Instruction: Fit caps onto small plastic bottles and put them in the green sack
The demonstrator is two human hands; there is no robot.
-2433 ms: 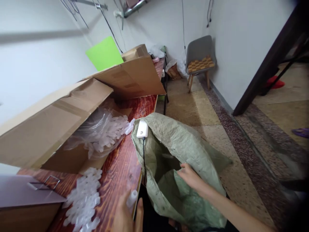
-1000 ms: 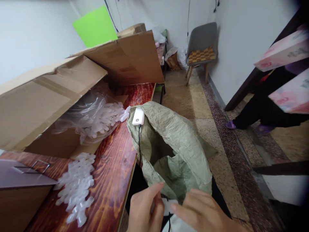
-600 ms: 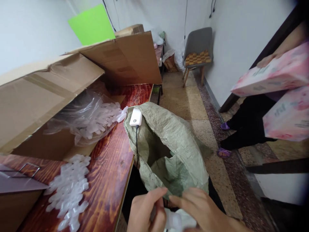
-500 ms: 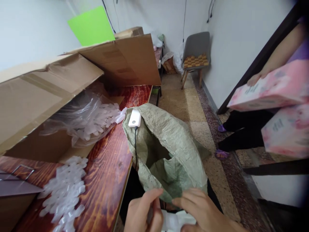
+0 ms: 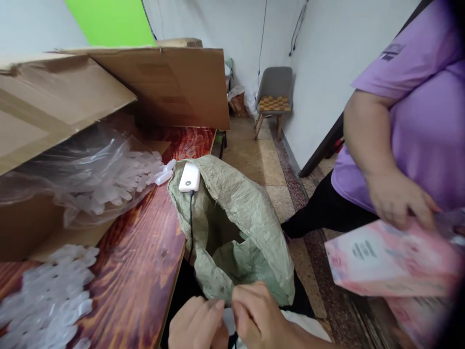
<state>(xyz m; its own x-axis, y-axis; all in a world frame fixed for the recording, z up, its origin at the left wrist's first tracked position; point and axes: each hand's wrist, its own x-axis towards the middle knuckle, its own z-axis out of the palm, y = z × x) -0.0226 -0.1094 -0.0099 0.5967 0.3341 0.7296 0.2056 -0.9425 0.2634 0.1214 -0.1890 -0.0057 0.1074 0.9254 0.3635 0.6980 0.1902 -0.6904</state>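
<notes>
Both hands meet at the bottom edge, fingers pinched on a small white plastic piece (image 5: 228,321) — the left hand (image 5: 198,325) curled beside the right hand (image 5: 259,320), just below the green woven sack (image 5: 247,218) hanging off the tabletop (image 5: 145,261). This looks like fitting or separating the piece; the next move calls for a fine fingertip grip.

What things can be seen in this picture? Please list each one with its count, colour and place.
woven sack: one, green, open, hanging beside the table edge
power bank: one, white, on the sack rim, black cable attached
cardboard box: one, brown, flaps open, on the table
plastic bag of clear parts: one, spilling from the box
loose clear parts: a pile, table front left
table: one, red-brown wood
chair: one, grey, far wall
green board: one, top left
other person: one, purple shirt, right
pink box: at least one, under that person's hand
left hand: bottom centre, pinching a small white part
right hand: touching the left
</notes>
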